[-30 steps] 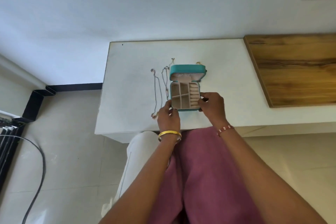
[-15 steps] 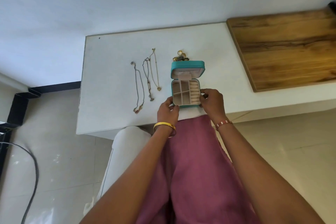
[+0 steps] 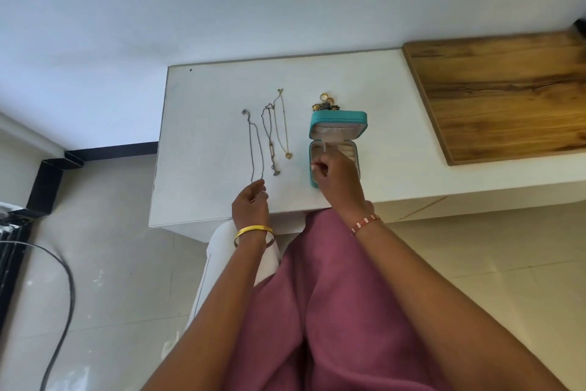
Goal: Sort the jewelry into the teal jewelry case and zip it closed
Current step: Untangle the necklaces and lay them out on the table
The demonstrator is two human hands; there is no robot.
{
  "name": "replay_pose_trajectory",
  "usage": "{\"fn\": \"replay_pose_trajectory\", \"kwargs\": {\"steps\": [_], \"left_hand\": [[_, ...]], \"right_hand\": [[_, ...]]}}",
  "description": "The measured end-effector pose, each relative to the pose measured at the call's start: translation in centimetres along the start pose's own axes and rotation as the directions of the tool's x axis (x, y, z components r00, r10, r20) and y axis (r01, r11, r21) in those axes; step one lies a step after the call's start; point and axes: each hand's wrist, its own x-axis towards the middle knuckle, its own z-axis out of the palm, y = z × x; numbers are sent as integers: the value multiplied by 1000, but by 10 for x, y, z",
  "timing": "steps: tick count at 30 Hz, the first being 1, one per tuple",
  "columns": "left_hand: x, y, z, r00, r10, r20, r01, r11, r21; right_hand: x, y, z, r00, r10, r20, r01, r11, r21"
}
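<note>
The teal jewelry case [image 3: 337,124] stands open at the centre of the frame on the white bench [image 3: 206,124], its lid propped upright at the far side and its divided tray lying toward the person. The right hand [image 3: 336,176] hangs over the near half of that tray, fingers curled together; it seems to pinch a thin pale strip or tab that rises toward the lid, though the view is too small to be sure what it is.

Left of the case, three necklaces lie side by side, each stretched long from the far side of the bench toward the near edge: a silver chain [image 3: 255,146] farthest left, a middle chain [image 3: 271,140], and a gold chain with a heart pendant [image 3: 283,124] nearest the case. A small heap of rings [image 3: 325,102] sits just behind the lid.

The left hand [image 3: 250,205] rests at the near end of the silver chain, fingers loosely bent and touching or nearly touching its lowest loop, not visibly closed on it. That chain runs straight away from this hand, so the left hand is plainly the nearer one for lifting it; the case lies to its right, across the other two chains. None of the jewelry is visibly in the tray yet.
</note>
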Motion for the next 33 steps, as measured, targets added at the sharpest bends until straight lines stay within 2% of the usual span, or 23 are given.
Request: {"fn": "replay_pose_trajectory", "kwargs": {"steps": [3, 5, 10, 14, 18, 24, 33], "left_hand": [[6, 4, -4, 1000, 15, -18, -15, 1000, -22], [11, 8, -2, 1000, 22, -12, -22, 999, -39], [24, 16, 0, 999, 30, -13, -31, 998, -62], [28, 16, -2, 1000, 4, -23, -6, 996, -89], [23, 9, -4, 1000, -22, -15, 20, 992, -127], [8, 3, -5, 997, -79, -23, 73, 979, -191], [9, 11, -8, 996, -87, -8, 84, 979, -187]], "right_hand": [[10, -11, 19, 995, -37, 94, 42, 997, -61], [18, -18, 30, 987, -62, 150, 87, 982, -170], [33, -33, 44, 943, -162, 290, 278, 862, -424], [40, -36, 48, 923, -159, 349, 336, 775, -535], [38, -32, 50, 915, -151, 375, 350, 759, -549], [35, -34, 50, 927, -126, 352, 305, 798, -519], [35, -34, 51, 930, -110, 350, 280, 829, -485]]}}
